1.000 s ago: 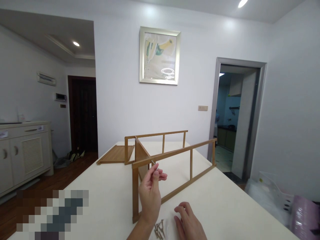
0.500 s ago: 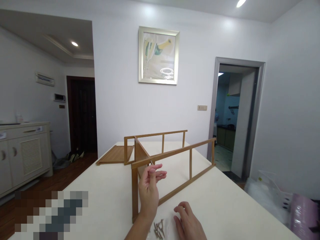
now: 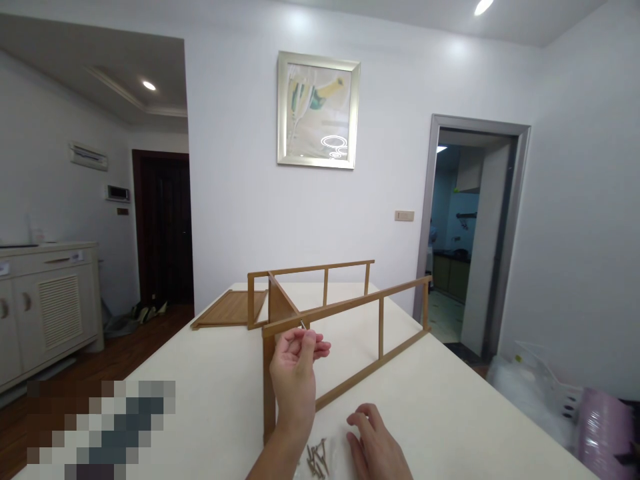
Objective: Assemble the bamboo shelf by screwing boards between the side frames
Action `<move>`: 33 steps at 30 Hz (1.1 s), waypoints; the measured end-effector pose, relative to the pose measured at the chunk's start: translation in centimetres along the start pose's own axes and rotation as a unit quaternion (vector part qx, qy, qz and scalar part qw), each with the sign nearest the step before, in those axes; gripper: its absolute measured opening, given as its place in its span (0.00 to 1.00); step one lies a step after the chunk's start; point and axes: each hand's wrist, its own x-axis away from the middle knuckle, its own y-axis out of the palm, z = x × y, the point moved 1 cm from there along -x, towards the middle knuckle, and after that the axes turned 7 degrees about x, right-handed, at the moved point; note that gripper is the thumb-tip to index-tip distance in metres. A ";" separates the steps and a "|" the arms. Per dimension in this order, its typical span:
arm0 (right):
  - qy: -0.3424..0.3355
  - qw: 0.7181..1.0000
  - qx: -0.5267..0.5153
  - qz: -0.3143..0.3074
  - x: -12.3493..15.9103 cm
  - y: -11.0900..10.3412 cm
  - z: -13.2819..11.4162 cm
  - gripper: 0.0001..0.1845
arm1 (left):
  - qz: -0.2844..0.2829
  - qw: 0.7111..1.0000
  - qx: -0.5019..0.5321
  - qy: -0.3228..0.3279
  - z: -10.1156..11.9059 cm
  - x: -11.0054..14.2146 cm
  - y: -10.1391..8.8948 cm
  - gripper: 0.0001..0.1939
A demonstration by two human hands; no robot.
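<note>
My left hand is in front of the near side of a wooden rack frame, thumb and fingers pinched together. A thin metal rod, perhaps a hex key, sticks up from the fingertips to the frame's top rail beside the shelf panel's end. Most of the rod is hidden by the fingers. Loosely curled, my right hand rests low on the white table, its fingers a little apart and nothing visible in it. Between the wrists lie several bronze screws on a clear plastic bag.
A slatted wooden panel lies flat at the table's far left. Clear plastic wrapping and a pink wrapped bundle are beyond the right edge. A white cabinet stands at the left, and a doorway opens at the right.
My left hand has turned at the wrist and its fingers have curled in closer around the thin metal rod. The right hand, the frame and the screws are where they were.
</note>
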 end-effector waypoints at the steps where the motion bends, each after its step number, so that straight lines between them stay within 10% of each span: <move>1: -0.003 1.000 -0.002 -0.008 0.0 -0.2 0.0 0.13 | 0.001 1.000 -0.005 0.007 0.0 0.0 0.0 0.16; 33: -0.001 0.999 0.002 -0.040 -0.3 -1.3 -0.5 0.11 | -0.024 0.937 -0.263 0.227 -1.1 0.4 -1.5 0.12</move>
